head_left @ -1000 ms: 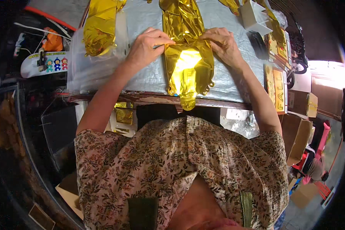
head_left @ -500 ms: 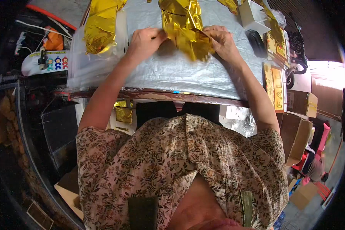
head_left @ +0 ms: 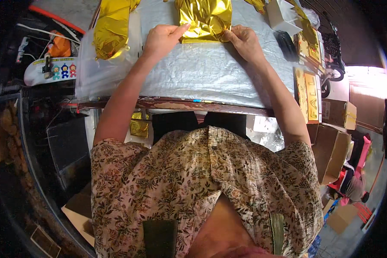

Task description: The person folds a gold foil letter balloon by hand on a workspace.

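Note:
A shiny piece of folded gold foil (head_left: 205, 21) lies at the far middle of the table, its near edge straight and its surface creased. My left hand (head_left: 161, 41) is closed at its left edge, the thumb stretched onto the foil. At the near right corner my right hand (head_left: 245, 42) pinches the foil between thumb and fingers. Left of my left hand, a long gold foil piece (head_left: 112, 32) with a rounded, crinkled end lies on clear plastic. The far end of the held foil runs out of view.
The table has a silvery sheet (head_left: 198, 81) over it. Toward the right stand a white open box (head_left: 283, 17), a black object (head_left: 287, 45) and printed gold boxes (head_left: 307, 94). A skateboard (head_left: 51, 71) is at the left, and cardboard boxes (head_left: 333, 152) stand on the right.
The near part of the foil, blurred and hanging loose between my hands before, now lies folded flat with a straight edge. My hands have moved only slightly.

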The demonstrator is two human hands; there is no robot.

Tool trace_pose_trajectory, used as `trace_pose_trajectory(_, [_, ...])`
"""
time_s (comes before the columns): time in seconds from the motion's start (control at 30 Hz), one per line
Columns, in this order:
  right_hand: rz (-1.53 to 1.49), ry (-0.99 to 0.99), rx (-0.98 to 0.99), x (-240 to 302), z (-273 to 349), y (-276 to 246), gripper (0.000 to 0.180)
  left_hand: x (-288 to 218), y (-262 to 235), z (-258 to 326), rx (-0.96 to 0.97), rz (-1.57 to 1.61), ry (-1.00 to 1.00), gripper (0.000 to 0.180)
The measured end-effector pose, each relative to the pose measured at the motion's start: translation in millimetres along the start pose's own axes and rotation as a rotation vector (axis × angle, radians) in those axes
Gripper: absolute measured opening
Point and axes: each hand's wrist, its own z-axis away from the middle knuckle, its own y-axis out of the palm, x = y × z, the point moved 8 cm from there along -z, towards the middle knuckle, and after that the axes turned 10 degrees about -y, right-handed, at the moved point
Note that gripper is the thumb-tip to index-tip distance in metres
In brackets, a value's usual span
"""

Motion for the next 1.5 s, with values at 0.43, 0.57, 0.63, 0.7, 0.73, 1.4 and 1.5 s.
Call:
trace_pose_trajectory(0.43, [0.196,-0.388,0.007,62.0,7.9,-9.1,0.023,-3.0,-0.6,10.7,0.04,0.076,0.105,0.047])
trace_pose_trajectory(0.57, [0.156,-0.375,0.026,46.6,9.0,-9.4,0.022,1.7,2.0,5.5,0.123,0.154,0.088,0.05])
trace_pose_trajectory(0.63, [0.085,-0.379,0.041,49.8,7.6,-8.7,0.018,1.7,1.8,9.3,0.135,0.219,0.124,0.048])
trace_pose_trajectory(0.7, [0.033,-0.371,0.034,53.7,9.6,-8.2,0.017,-1.0,-0.5,15.7,0.15,0.285,0.163,0.046])
trace_pose_trajectory(0.73, [-0.018,-0.366,0.027,55.0,10.2,-8.7,0.016,-1.0,-3.0,20.7,0.132,0.174,0.192,0.045])
trace_pose_trajectory(1.4, [-0.161,-0.219,0.106,53.3,7.7,3.4,0.018,7.5,-6.1,26.6,0.122,0.038,-0.007,0.04])
trace_pose_trajectory(1.5, [-0.134,-0.328,0.09,56.5,6.1,1.9,0.017,3.5,-7.9,28.8,0.061,0.134,0.063,0.04])
